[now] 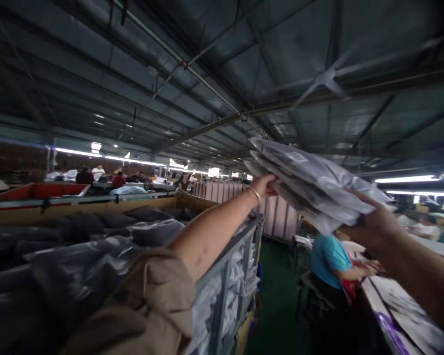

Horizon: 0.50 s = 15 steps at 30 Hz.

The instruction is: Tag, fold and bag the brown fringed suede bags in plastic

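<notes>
A stack of flat, clear plastic packages [311,180] with grey contents is held up right of centre, slightly blurred, with a small white label on the top one. My left hand [263,186], with a bangle at the wrist, grips the stack's left edge. At its right end my right hand [372,217] is wrapped round the packages. Below and left of my left arm, a large bin [163,203] holds many dark items in plastic bags [85,261].
A person in a blue top [330,259] sits at a work table [399,301] on the lower right. A green floor aisle [276,291] runs between bin and table. Beyond stand pale panels [281,217], a red bin [33,191] and several people. A ceiling fan [327,79] hangs overhead.
</notes>
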### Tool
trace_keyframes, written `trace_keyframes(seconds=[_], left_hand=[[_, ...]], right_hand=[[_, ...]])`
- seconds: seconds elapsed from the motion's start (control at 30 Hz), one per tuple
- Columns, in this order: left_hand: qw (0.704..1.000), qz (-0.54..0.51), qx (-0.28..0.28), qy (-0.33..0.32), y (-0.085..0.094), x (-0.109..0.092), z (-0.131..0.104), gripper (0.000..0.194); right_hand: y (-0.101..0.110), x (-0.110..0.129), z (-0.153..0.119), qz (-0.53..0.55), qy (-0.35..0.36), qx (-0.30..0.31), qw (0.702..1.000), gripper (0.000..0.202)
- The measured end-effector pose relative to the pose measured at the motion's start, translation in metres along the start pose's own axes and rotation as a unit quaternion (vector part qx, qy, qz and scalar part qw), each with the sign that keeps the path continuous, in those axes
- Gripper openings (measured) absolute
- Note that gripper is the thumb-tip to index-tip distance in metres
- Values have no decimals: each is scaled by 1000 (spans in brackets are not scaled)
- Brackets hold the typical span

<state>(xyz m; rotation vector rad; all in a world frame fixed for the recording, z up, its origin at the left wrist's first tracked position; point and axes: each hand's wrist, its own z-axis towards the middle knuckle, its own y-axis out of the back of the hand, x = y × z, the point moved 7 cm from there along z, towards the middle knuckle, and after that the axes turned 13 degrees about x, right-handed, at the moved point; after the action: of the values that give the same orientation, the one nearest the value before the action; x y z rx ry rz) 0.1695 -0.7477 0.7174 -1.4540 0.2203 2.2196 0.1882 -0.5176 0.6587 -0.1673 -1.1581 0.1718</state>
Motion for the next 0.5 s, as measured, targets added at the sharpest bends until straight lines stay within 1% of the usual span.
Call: trace_keyframes(seconds=[0.03, 0.07, 0.1, 0.13, 0.17, 0.2, 0.23, 0.27, 0.3, 0.33, 0.37, 0.4, 0.43, 0.5], left_hand=[[1000, 28, -11, -3, 29, -17, 5, 13], [998, 57, -24, 0, 59, -29, 6, 15], [996, 86, -39, 10, 88, -34, 4, 17], [992, 114, -55, 27, 117, -33, -1, 19], [986, 142, -71, 52, 145, -26, -8, 21], [978, 172, -85, 85, 171, -15, -17, 23], [966, 202, -99, 129, 196, 1, -28, 24], [949, 233, -111, 179, 219, 19, -41, 24], [929, 264, -121, 231, 239, 36, -54, 23], [906, 295, -127, 276, 257, 50, -68, 23], [883, 326, -130, 311, 271, 61, -79, 23], [862, 358, -130, 335, 282, 68, -88, 24], [843, 390, -128, 348, 290, 71, -93, 26], [808, 458, -121, 350, 296, 69, -93, 27]], right_hand=[[-38, 9, 11, 18, 28, 69, 997, 33], [-77, 11, 22, 30, 45, 142, 988, 34], [-110, 6, 33, 27, 46, 169, 984, 34], [-139, -7, 45, 19, 38, 185, 982, 34], [-162, -26, 57, 4, 19, 194, 981, 33], [-181, -50, 67, -16, -7, 200, 980, 31], [-193, -77, 76, -39, -39, 208, 977, 29], [-200, -104, 82, -65, -75, 217, 971, 27], [-202, -128, 87, -94, -112, 226, 963, 25], [-199, -149, 90, -125, -148, 233, 953, 23], [-194, -164, 93, -157, -179, 239, 941, 21], [-188, -173, 96, -188, -202, 246, 929, 20], [-183, -177, 100, -217, -217, 253, 918, 18], [-181, -171, 113, -263, -219, 275, 898, 17]])
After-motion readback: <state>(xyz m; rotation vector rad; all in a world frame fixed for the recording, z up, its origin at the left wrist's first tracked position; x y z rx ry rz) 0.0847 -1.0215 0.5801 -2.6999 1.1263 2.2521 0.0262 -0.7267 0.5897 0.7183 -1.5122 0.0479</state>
